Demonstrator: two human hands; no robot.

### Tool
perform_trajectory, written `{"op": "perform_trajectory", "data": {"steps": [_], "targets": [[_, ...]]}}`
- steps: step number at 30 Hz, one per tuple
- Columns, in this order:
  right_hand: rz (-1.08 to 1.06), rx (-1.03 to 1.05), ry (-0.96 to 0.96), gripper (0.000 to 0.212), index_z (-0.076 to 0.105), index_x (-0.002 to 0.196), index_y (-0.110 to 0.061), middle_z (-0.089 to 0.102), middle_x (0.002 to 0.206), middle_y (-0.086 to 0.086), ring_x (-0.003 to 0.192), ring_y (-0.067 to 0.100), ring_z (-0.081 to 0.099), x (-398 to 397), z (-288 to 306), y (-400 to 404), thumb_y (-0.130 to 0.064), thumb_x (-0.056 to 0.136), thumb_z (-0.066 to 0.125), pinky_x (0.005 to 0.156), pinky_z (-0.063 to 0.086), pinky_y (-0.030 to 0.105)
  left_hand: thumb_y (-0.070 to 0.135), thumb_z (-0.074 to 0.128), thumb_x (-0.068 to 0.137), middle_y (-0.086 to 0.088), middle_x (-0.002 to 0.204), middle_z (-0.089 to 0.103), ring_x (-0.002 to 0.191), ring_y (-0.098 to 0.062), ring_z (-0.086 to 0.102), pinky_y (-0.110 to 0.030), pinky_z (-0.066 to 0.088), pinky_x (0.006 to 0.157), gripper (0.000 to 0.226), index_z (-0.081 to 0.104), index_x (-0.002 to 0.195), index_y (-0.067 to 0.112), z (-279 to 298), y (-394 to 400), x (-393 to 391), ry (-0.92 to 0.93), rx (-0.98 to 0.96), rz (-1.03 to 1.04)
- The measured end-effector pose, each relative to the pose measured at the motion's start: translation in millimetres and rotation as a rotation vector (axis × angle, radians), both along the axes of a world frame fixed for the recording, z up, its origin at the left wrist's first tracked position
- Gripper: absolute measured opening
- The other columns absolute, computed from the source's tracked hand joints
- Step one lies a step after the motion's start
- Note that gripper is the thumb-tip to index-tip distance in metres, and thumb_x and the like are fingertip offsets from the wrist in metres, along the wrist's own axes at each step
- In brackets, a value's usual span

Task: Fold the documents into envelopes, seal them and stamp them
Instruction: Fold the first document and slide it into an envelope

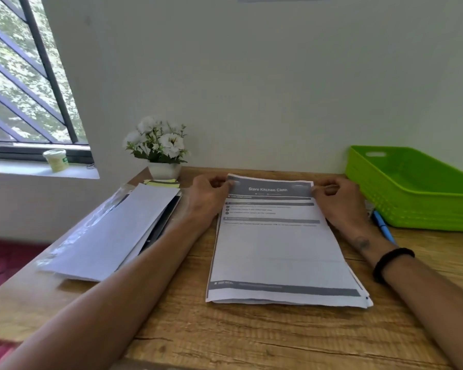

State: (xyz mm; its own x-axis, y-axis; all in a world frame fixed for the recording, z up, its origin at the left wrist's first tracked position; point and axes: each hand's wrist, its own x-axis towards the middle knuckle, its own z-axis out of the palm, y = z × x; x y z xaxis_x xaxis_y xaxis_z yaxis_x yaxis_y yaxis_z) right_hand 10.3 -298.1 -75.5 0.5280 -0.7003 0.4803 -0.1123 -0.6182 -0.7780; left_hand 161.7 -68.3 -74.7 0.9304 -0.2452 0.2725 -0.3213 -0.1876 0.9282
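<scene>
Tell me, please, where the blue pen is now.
In the head view, the blue pen lies on the wooden table at the right side, between the right hand and the green basket.

Wall: plain pale wall (pixel 265 76) fills the upper frame.
Window: barred window (pixel 24 84), upper left, daylight and foliage outside.
Desk: wooden desk (pixel 238 337), lower frame.
Floor: dark red floor (pixel 3 257), lower left.

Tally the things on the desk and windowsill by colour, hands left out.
White: 3 - document stack, envelope pile, flower pot
Green: 2 - basket, jar
Blue: 1 - pen
Yellow: 1 - sticky notes
Total: 7
</scene>
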Motion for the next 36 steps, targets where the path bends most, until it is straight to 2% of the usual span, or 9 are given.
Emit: {"op": "perform_trajectory", "data": {"steps": [3, 7, 12, 15, 18, 22, 27, 31, 36], "targets": [[0.01, 0.02, -0.025, 0.011, 0.071, 0.099, -0.011, 0.066, 0.08, -0.008, 0.07, 0.004, 0.061, -2.6, 2.2, 3.7, -0.015, 0.089, 0.073, 0.062, 0.045, 0.014, 0.03, 0.075, 0.095, 0.006, 0.093, 0.079, 0.082, -0.011, 0.076, -0.023, 0.061, 0.071, 0.013, 0.079, 0.104, 0.021, 0.6, 0.6, 0.4, -0.006, -0.022, 0.01], [0.04, 0.054, -0.061, 0.018, 0.067, 0.102, -0.016, 0.064, 0.078, -0.013, 0.072, 0.0, 0.061, -6.0, 6.0, 8.8, -0.02, 0.087, 0.078, 0.058, 0.04, 0.006, 0.035, 0.072, 0.097, 0.006, 0.093, 0.077, 0.084, -0.013, 0.076, -0.032, 0.063, 0.075, 0.01, 0.073, 0.102, 0.026, 2.8, 4.5, -2.8, -0.001, -0.087, -0.025], [0.121, 0.033, -0.115, 0.035, 0.067, 0.11, -0.013, 0.071, 0.087, 0.0, 0.075, 0.007, 0.067, -9.7, 5.0, 7.9, -0.026, 0.083, 0.086, 0.061, 0.049, 0.009, 0.036, 0.062, 0.104, 0.008, 0.091, 0.076, 0.074, -0.003, 0.073, -0.027, 0.062, 0.069, 0.016, 0.065, 0.113, 0.022, 6.9, 4.1, -8.5, -0.047, -0.087, -0.073], [0.174, 0.064, -0.171, 0.036, 0.068, 0.111, -0.012, 0.075, 0.086, 0.002, 0.075, 0.007, 0.07, -12.0, 4.3, 4.9, -0.022, 0.082, 0.087, 0.065, 0.052, 0.01, 0.027, 0.058, 0.107, 0.001, 0.088, 0.076, 0.07, -0.007, 0.072, -0.025, 0.061, 0.064, 0.01, 0.064, 0.107, 0.018, 9.3, 5.6, -15.1, 0.004, -0.209, -0.122], [0.186, 0.08, -0.216, 0.029, 0.07, 0.106, -0.014, 0.077, 0.086, 0.002, 0.073, 0.004, 0.07, -11.3, 1.5, 0.0, -0.02, 0.082, 0.086, 0.066, 0.053, 0.012, 0.036, 0.064, 0.104, -0.008, 0.093, 0.08, 0.075, -0.017, 0.077, -0.031, 0.061, 0.067, 0.022, 0.069, 0.106, 0.014, 12.3, 5.7, -17.7, 0.119, -0.237, -0.168], [0.136, 0.06, -0.306, 0.014, 0.072, 0.094, -0.018, 0.075, 0.085, 0.0, 0.074, 0.007, 0.071, -3.6, 2.8, -1.7, -0.016, 0.085, 0.083, 0.065, 0.054, 0.014, 0.042, 0.069, 0.098, -0.007, 0.094, 0.082, 0.082, -0.02, 0.08, -0.029, 0.06, 0.069, 0.032, 0.075, 0.106, 0.012, 22.0, 5.8, -23.3, 0.206, -0.112, -0.317], [0.104, 0.069, -0.385, 0.01, 0.072, 0.094, -0.016, 0.074, 0.082, 0.001, 0.07, 0.01, 0.069, -1.1, 3.5, -5.8, -0.01, 0.088, 0.079, 0.062, 0.052, 0.01, 0.027, 0.068, 0.097, -0.002, 0.097, 0.082, 0.088, -0.022, 0.079, -0.039, 0.062, 0.083, 0.02, 0.074, 0.114, 0.018, 15.6, 4.8, -15.7, 0.144, 0.024, -0.338], [0.123, 0.091, -0.364, 0.01, 0.072, 0.094, -0.015, 0.074, 0.085, 0.004, 0.074, 0.015, 0.069, 1.9, 0.8, -3.9, -0.01, 0.088, 0.079, 0.064, 0.052, 0.009, 0.015, 0.063, 0.099, -0.001, 0.087, 0.082, 0.075, -0.016, 0.079, -0.026, 0.06, 0.063, 0.012, 0.073, 0.105, 0.016, 16.5, 5.1, -17.1, 0.172, -0.028, -0.313], [0.124, 0.088, -0.339, 0.01, 0.072, 0.093, -0.017, 0.074, 0.086, 0.003, 0.074, 0.014, 0.069, -0.5, 2.0, -2.0, -0.011, 0.088, 0.079, 0.064, 0.051, 0.009, 0.008, 0.061, 0.099, 0.0, 0.08, 0.081, 0.069, -0.014, 0.077, -0.021, 0.056, 0.056, 0.013, 0.073, 0.098, 0.013, 22.2, 5.5, -24.3, 0.186, -0.075, -0.314]]}}
